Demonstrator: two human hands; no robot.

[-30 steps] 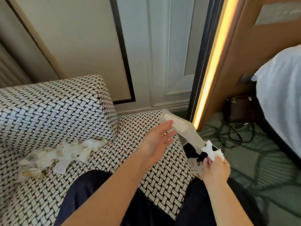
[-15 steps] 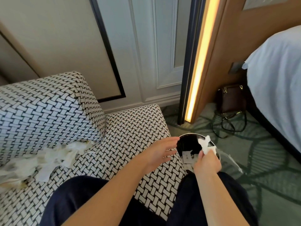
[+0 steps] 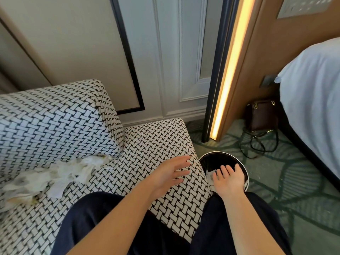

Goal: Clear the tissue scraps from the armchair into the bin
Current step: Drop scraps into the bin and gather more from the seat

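Observation:
A heap of crumpled white tissue scraps (image 3: 55,173) lies on the seat of the black-and-white woven armchair (image 3: 147,144), against its backrest at the left. A round black bin (image 3: 217,159) stands on the carpet by the chair's right front corner, with white tissue (image 3: 210,173) inside it. My right hand (image 3: 227,179) hangs over the bin's mouth, fingers spread and holding nothing. Over the seat's right edge my left hand (image 3: 169,172) hovers with straight fingers, empty.
My dark-trousered legs (image 3: 128,227) fill the lower middle. A brown handbag (image 3: 261,115) with a trailing strap sits on the green carpet beside a lit wooden panel (image 3: 226,76). A white bed (image 3: 316,92) stands at the right. A panelled wall is behind the chair.
My right hand held a tissue strip over the bin and has since released it, spreading its fingers above the bin. The view tilted down and right.

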